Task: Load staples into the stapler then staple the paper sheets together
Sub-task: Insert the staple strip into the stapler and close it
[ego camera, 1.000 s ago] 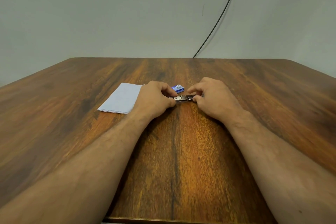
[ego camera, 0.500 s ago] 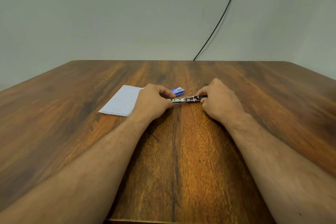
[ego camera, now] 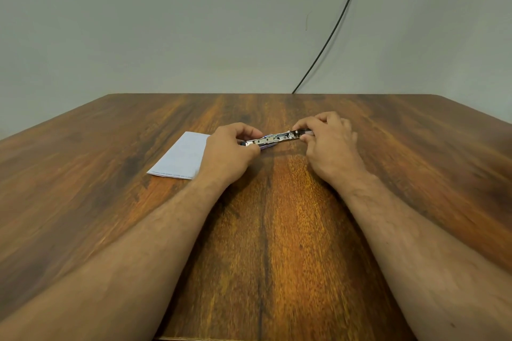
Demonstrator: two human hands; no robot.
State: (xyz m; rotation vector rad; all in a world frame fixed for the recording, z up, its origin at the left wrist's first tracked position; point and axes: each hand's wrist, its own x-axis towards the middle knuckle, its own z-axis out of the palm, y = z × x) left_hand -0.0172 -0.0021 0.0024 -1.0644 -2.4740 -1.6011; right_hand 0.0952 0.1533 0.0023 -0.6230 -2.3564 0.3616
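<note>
A small metal stapler (ego camera: 277, 138) is held just above the wooden table (ego camera: 266, 230), stretched out long between my two hands. My left hand (ego camera: 230, 152) grips its left end. My right hand (ego camera: 329, 141) pinches its right end with the fingertips. White paper sheets (ego camera: 181, 156) lie flat on the table just left of my left hand, partly hidden by it. A sliver of a blue staple box (ego camera: 266, 147) shows just under the stapler.
The table's far edge meets a plain grey wall. A black cable (ego camera: 332, 33) runs down the wall to the table's back edge at centre right. Both my forearms stretch across the near half of the table.
The stapler has been drawn out longer as my right hand moved to the right and lifted slightly. The blue staple box is now mostly hidden behind the stapler.
</note>
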